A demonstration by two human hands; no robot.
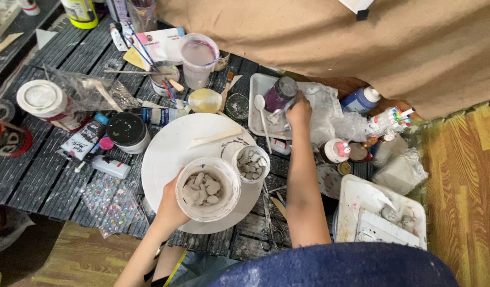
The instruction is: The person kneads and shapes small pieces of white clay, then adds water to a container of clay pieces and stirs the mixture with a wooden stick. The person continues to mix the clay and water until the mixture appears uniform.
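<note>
The left hand is curled around a white tub of grey pieces, over the round white board on the table. The right hand is closed around something small on the white tray, beside the purple jar.

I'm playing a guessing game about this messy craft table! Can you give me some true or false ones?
1. The left hand holds a tub of grey lumps. True.
2. The right hand rests on the wooden floor. False: it reaches into the white tray.
3. A white spoon lies on that tray. True.
4. The round white board is bare. False: a small cup and a wooden stick sit on it.
</note>
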